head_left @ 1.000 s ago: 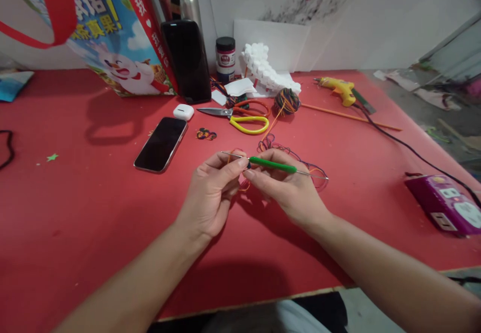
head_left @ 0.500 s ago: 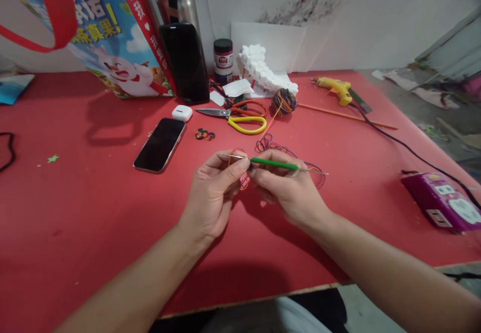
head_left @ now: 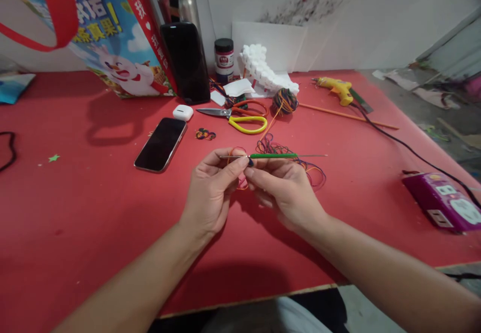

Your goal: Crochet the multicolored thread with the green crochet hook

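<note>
A thin metal crochet hook with a green grip [head_left: 273,156] lies nearly level across my fingertips. My left hand [head_left: 212,188] is closed, its thumb and forefinger pinching the small yarn work at the hook's left part. A loop of orange-red yarn [head_left: 237,148] goes round the left forefinger. My right hand [head_left: 287,185] is closed too, with its fingers along the green grip and its thumb low beside a dark blue bit of the yarn work [head_left: 250,162]. The fingers hide most of the work. Loose multicoloured yarn [head_left: 276,145] trails behind the right hand towards a yarn ball [head_left: 284,101].
Scissors [head_left: 248,124], a small yarn piece [head_left: 205,133], a phone [head_left: 161,145] and a white earbud case [head_left: 183,112] lie beyond my hands. Another phone [head_left: 186,62] stands upright by a gift bag [head_left: 128,67]. A glue gun [head_left: 336,90] and purple box [head_left: 441,200] are at right.
The hook has turned from sloping down to the right to nearly level. My right thumb sits slightly further left, and both hands stay together in about the same place.
</note>
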{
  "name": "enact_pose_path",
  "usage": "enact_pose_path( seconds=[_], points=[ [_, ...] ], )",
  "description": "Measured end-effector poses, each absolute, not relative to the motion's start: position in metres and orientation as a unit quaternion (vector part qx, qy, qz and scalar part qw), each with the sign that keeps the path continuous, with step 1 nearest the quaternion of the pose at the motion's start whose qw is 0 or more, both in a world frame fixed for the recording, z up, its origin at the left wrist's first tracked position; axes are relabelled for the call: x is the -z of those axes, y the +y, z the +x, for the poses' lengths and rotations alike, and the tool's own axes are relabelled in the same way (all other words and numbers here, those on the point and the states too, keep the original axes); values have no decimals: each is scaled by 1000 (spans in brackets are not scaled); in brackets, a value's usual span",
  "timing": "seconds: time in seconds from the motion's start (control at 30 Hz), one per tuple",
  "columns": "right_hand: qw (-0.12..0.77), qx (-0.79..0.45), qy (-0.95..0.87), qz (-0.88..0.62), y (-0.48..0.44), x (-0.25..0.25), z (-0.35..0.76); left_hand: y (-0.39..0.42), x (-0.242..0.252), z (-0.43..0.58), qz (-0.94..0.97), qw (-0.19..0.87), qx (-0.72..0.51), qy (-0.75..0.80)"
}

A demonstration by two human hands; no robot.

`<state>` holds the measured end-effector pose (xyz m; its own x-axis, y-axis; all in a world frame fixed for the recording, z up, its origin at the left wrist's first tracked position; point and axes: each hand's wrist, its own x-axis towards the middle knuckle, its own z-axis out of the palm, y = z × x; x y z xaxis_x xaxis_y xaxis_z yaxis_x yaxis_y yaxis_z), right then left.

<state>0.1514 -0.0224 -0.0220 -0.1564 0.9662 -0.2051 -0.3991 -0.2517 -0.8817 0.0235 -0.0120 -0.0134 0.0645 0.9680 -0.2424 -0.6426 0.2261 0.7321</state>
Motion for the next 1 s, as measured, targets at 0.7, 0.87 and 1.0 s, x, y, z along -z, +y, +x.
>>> enact_pose_path(
  seconds=[0.7, 0.87, 1.0],
  points=[
    [461, -665, -408, -424, -17, 31, 152, -11, 15, 19, 155, 724, -562, 370],
    [477, -667, -397, -412, -12, 34, 150, -10, 15, 21, 167, 720, -564, 369],
    [466, -639, -444, -421, -12, 29, 156, -8, 16, 19, 185, 708, -566, 380]
  ],
)
